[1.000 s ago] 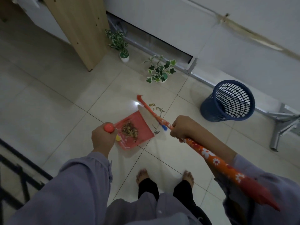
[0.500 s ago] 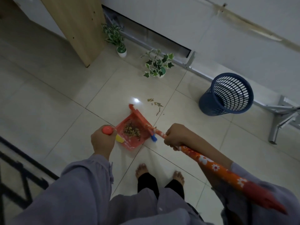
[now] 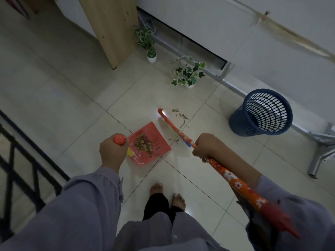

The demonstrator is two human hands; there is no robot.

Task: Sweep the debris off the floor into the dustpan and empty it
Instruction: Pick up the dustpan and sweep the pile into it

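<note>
The left hand has its fingers wrapped round the dustpan handle; the right hand fists the broom. Loose debris lies at one o'clock of the pan — dry, light, easily scattered. Keep the pan's lip flat on the floor.

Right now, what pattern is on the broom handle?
Orange with white flowers on the broom handle, clearest in the head view.
</note>
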